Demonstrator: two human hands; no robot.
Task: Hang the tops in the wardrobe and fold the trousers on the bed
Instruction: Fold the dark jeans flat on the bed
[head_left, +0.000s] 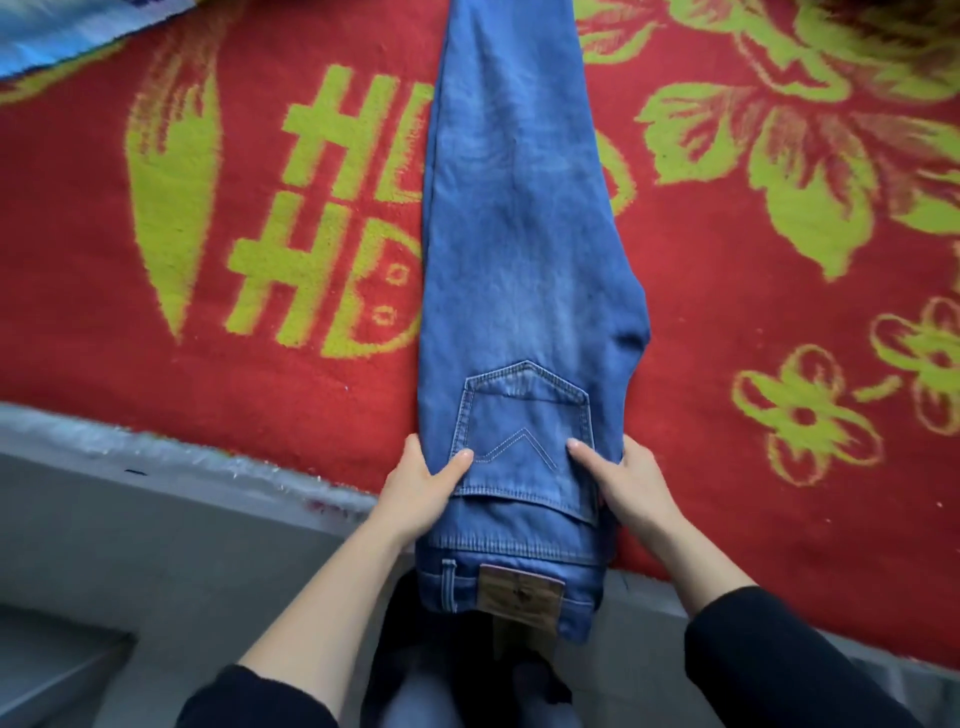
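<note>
Trousers, long blue denim, gripped by hands.

left hand gripping, right hand gripping

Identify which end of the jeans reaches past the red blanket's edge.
The waist end, with the brown patch; the legs lie on the blanket.

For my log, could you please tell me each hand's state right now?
Left hand: grips the jeans at their left edge, thumb on top.
Right hand: grips the jeans at their right edge, thumb on top.
</note>
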